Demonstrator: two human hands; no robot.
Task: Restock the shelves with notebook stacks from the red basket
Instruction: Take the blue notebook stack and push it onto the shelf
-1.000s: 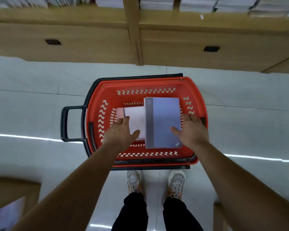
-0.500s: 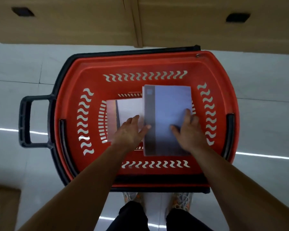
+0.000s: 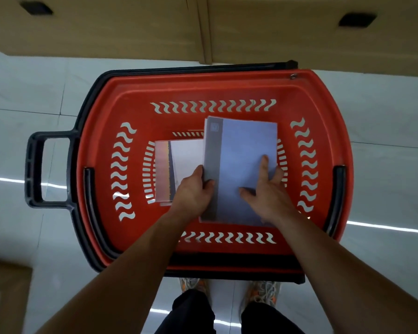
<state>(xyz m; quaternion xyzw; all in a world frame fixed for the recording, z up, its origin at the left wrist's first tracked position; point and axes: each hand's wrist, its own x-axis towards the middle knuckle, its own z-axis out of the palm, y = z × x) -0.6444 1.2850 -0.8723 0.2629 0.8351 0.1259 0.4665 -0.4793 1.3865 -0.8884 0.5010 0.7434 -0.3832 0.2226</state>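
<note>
The red basket (image 3: 135,97) stands on the floor right below me. Inside it lies a blue notebook stack (image 3: 244,150) with a grey spine strip, its far end tipped slightly up. My left hand (image 3: 193,191) grips the stack's left edge, thumb on top. My right hand (image 3: 266,191) holds the right edge, fingers spread over the cover. A second stack with a white cover and a pink-red edge (image 3: 179,165) lies flat to the left, partly under the blue one.
The basket's black handle (image 3: 35,169) sticks out to the left. The wooden shelf base (image 3: 130,27) with two dark cut-outs runs along the top. Pale tiled floor (image 3: 22,112) surrounds the basket. My shoes (image 3: 263,291) are just behind the near rim.
The view has dropped closer over the basket. Both hands slid from beside the blue stack onto its edges and closed on it; its far end has tilted a little.
</note>
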